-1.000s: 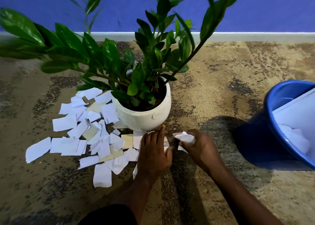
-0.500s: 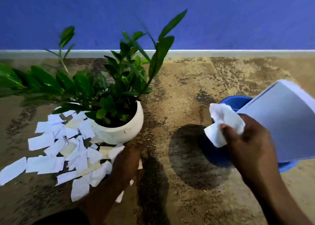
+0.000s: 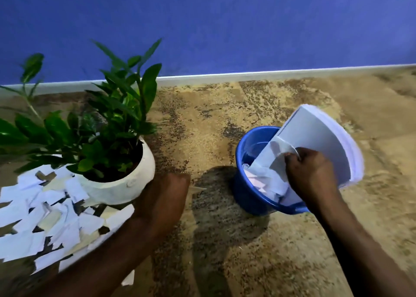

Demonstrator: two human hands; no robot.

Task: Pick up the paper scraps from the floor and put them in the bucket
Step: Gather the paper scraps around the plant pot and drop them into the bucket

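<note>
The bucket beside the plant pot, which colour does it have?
Blue; the bucket shows best in the head view.

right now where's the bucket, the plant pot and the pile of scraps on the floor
bucket [image 3: 242,192]: head view, on its blue outer wall, left side.
plant pot [image 3: 117,188]: head view, on its white front wall.
paper scraps [image 3: 33,209]: head view, on the middle of the pile.

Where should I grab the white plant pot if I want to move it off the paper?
Use both hands on the round belly of the white pot, one on each side, coming in low from the front. The leaves spread wide above the rim, so reaching down from above would likely crush them, and the curved wall gives palms a seat.
</note>
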